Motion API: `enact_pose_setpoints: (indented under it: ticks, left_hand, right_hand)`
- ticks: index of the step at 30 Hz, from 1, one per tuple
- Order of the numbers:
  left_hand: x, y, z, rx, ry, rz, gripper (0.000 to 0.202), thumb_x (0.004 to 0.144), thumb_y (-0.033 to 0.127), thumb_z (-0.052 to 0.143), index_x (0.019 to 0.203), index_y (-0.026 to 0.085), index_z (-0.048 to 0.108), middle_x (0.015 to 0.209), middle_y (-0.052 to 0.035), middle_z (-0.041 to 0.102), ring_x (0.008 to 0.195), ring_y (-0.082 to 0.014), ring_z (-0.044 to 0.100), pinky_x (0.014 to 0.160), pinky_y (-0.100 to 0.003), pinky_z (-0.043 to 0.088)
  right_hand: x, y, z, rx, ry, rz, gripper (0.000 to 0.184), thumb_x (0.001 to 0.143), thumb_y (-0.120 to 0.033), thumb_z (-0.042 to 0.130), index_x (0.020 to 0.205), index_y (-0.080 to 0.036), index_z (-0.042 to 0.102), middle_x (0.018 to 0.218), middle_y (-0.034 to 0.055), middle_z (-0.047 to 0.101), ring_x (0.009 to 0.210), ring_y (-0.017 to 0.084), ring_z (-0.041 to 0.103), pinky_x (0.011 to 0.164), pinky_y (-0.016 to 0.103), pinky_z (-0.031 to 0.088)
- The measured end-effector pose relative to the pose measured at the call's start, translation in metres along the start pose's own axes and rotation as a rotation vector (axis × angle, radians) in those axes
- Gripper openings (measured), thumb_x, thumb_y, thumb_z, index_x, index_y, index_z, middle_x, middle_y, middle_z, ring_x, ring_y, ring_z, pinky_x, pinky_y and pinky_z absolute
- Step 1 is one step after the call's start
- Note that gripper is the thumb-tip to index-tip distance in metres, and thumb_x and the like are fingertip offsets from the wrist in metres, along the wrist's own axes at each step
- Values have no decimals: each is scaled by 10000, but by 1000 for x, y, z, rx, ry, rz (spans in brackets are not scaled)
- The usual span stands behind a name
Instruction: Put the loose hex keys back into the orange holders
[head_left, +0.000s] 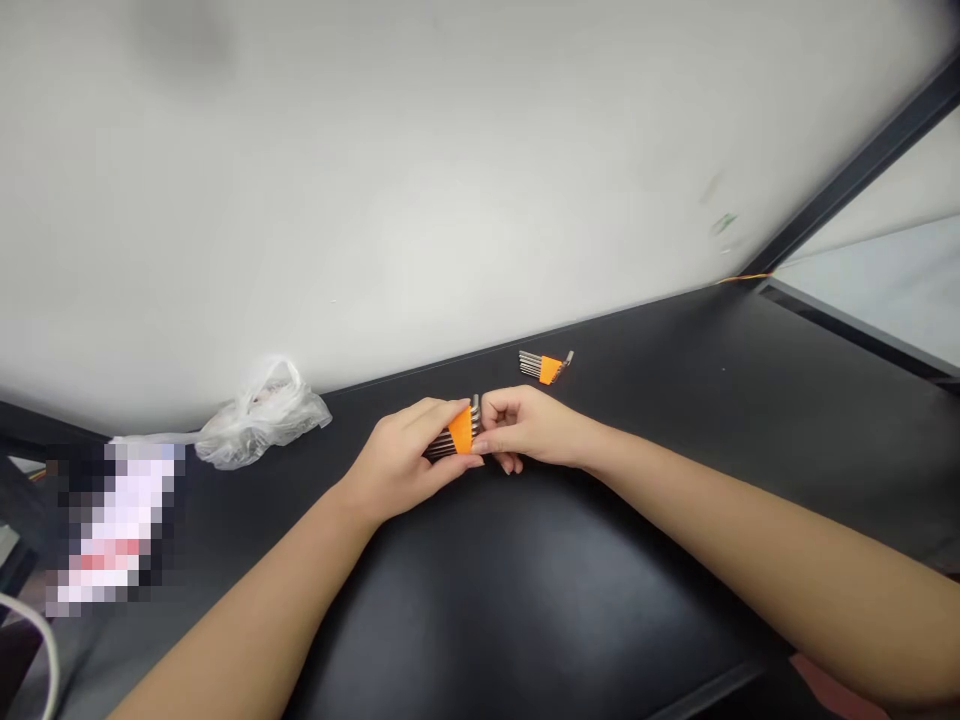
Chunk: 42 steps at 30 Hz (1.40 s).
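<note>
My left hand is closed around a hex key set, its thumb and fingers on either side of the orange holder. The silver keys lie side by side in it, with their bent ends pointing to the right. At those ends, my right hand is closed, with thumb and curled fingers pinched together by the lower right corner of the holder. What is between those fingertips is hidden. Just beyond my right hand, a second hex key set with an orange holder lies on the black table.
A white plastic bag rests near the wall at the left. Beside it is a blurred-out, pale item. A white cable curves through the lower left corner. The pale wall borders the table's back edge, and a dark metal frame stands at the right.
</note>
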<state>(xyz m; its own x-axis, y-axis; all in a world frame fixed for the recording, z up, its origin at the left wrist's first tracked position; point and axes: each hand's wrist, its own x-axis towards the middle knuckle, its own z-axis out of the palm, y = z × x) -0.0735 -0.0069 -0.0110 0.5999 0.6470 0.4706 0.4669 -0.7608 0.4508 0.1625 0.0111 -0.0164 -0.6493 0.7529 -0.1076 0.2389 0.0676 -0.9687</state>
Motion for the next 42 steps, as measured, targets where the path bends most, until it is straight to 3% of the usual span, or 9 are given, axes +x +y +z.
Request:
enact_pose_setpoints:
  ticks: [4, 6, 8, 12, 19, 23, 28, 35, 42]
  left_hand:
    - [1, -4, 2, 144, -27, -86, 532, 916, 405, 696, 1394, 238, 532, 1255, -92, 683, 1131, -249, 653, 994, -418, 516]
    - [1, -10, 3, 228, -50, -142, 496, 916, 383, 687, 1371, 238, 553, 1245, -89, 688, 1150, -273, 639, 1027, -467, 483]
    - [1, -16, 4, 288, -69, -198, 459, 915, 356, 675, 1346, 238, 574, 1235, -89, 688, 1164, -291, 626, 1040, -501, 461]
    - [-1, -26, 6, 363, -86, -269, 420, 940, 349, 623, 1344, 240, 584, 1258, -100, 678, 1221, -318, 592, 1043, -531, 449]
    - [-1, -26, 8, 425, -29, -299, 495, 948, 373, 594, 1410, 206, 537, 1421, -142, 594, 1361, -376, 490, 1073, -580, 428]
    - [4, -14, 5, 406, 39, -210, 428, 933, 318, 613, 1347, 215, 577, 1420, -126, 589, 1395, -353, 455, 1129, -576, 387]
    - [6, -6, 4, 355, 43, -106, 336, 924, 255, 621, 1260, 246, 625, 1350, -94, 635, 1369, -323, 482, 1134, -561, 392]
    - [5, -8, 5, 340, 39, -98, 285, 932, 253, 614, 1215, 242, 642, 1327, -88, 646, 1342, -316, 504, 1114, -550, 414]
    - [7, 2, 4, 324, -15, -85, 231, 951, 256, 593, 1171, 226, 656, 1262, -86, 679, 1239, -296, 581, 1052, -512, 459]
  right_hand:
    - [-9, -9, -29, -656, 258, -205, 399, 900, -550, 653, 762, -182, 586, 772, 38, 628, 725, 167, 582, 685, 302, 454]
    - [-16, -8, -56, -906, 443, -224, 325, 950, -498, 593, 894, -184, 658, 964, 98, 653, 884, 218, 595, 802, 350, 457]
    - [-21, 1, -84, -1053, 538, -139, 342, 938, -497, 602, 1057, -184, 673, 1156, 148, 618, 1036, 278, 575, 892, 395, 450]
    - [-21, 28, -116, -1095, 435, 133, 539, 845, -653, 654, 1126, -193, 643, 1167, 160, 576, 1065, 320, 544, 864, 407, 472]
    - [-5, 30, -90, -1092, 338, 95, 347, 954, -519, 563, 973, -174, 596, 1013, 104, 549, 819, 204, 560, 720, 311, 442]
    - [-4, 21, -70, -1033, 274, -7, 294, 972, -470, 569, 1014, -182, 613, 1042, 68, 542, 685, 125, 531, 659, 269, 414]
    - [-4, 15, -51, -1060, 225, -175, 196, 1007, -343, 530, 1056, -196, 650, 1060, 66, 565, 700, 120, 536, 671, 260, 393]
    - [3, 22, -45, -1282, 360, -15, 254, 1034, -360, 448, 992, -161, 598, 874, 82, 625, 701, 169, 551, 609, 278, 307]
    - [9, 26, -54, -1183, 320, 16, 102, 976, -226, 504, 908, -171, 557, 827, 82, 664, 674, 170, 555, 614, 280, 309]
